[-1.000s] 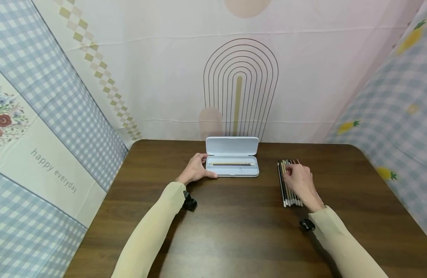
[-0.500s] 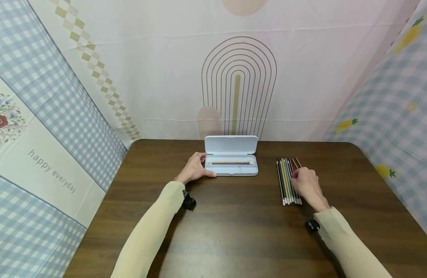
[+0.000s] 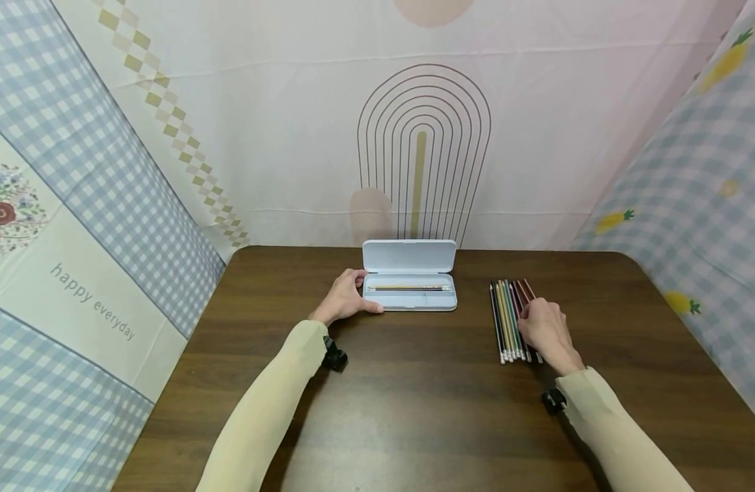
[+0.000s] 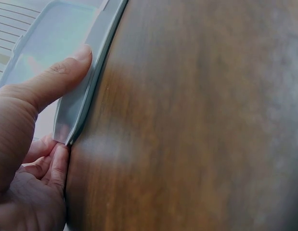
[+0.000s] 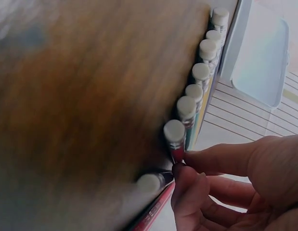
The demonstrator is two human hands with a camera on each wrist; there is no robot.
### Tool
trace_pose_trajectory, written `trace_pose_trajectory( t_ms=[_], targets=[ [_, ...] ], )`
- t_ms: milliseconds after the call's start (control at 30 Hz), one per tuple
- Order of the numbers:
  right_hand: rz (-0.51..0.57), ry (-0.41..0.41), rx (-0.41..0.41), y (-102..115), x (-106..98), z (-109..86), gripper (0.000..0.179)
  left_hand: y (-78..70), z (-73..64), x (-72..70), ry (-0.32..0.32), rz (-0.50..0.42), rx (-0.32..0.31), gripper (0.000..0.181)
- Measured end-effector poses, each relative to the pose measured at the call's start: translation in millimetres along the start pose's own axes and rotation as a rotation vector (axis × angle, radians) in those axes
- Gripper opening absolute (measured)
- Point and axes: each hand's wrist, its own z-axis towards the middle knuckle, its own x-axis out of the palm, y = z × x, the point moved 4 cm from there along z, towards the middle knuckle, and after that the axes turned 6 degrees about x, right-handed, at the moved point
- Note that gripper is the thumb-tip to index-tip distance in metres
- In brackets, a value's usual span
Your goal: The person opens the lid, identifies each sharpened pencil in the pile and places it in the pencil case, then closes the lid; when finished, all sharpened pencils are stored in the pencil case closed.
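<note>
A pale blue pencil case (image 3: 410,301) stands open at the table's back, its lid (image 3: 409,257) tilted up. At least one pencil (image 3: 408,288) lies lengthwise in its back compartment. My left hand (image 3: 343,298) grips the case's left end; in the left wrist view the thumb (image 4: 67,72) presses the front rim and the fingers curl at the corner. To the right, several pencils (image 3: 508,321) lie side by side, white erasers toward me. My right hand (image 3: 546,331) pinches a pencil (image 5: 164,179) at the row's right side; the fingertips hide part of it.
The brown wooden table (image 3: 414,396) carries the case and pencils. A patterned white cloth (image 3: 303,150) hangs right behind the back edge. Checked cloths (image 3: 691,205) hang at both sides. A red pencil (image 5: 153,211) lies beside the right fingertips.
My right hand has moved from the middle of the pencil row to its right side and lowered; a pencil's eraser end now sits apart to the right. The left hand stays on the case.
</note>
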Motion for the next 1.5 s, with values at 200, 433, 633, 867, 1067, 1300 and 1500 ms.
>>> trace_pose_trajectory(
  t_ms=[200, 433, 633, 867, 1067, 1300, 1500],
  targets=[
    [-0.005, 0.046, 0.019, 1.1, 2.0, -0.8, 0.035, 1.2, -0.8, 0.9, -0.005, -0.007, -0.006, 0.099],
    [-0.044, 0.085, 0.038, 3.5, 2.1, 0.5, 0.041, -1.2, -1.3, -0.2, -0.009, -0.007, -0.001, 0.099],
    [-0.083, 0.099, 0.037, 5.3, 1.1, 1.5, 0.038, -2.4, -1.3, -0.8, -0.009, -0.005, 0.006, 0.099],
    [-0.092, 0.135, 0.053, 8.3, 1.5, 3.2, 0.040, -1.6, -1.1, -1.1, -0.009, 0.001, 0.003, 0.099],
    [-0.119, 0.150, 0.038, 10.1, 1.3, 6.1, 0.045, -0.3, 0.2, -1.0, -0.005, 0.010, -0.003, 0.100],
    [-0.131, 0.150, 0.083, 5.4, 0.4, 7.0, 0.044, 0.0, -0.5, -0.2, 0.000, 0.005, -0.009, 0.099],
    [-0.104, 0.074, 0.094, 3.0, -3.9, 4.8, 0.044, -1.5, -1.2, -1.2, -0.004, 0.005, -0.009, 0.099]
  ],
)
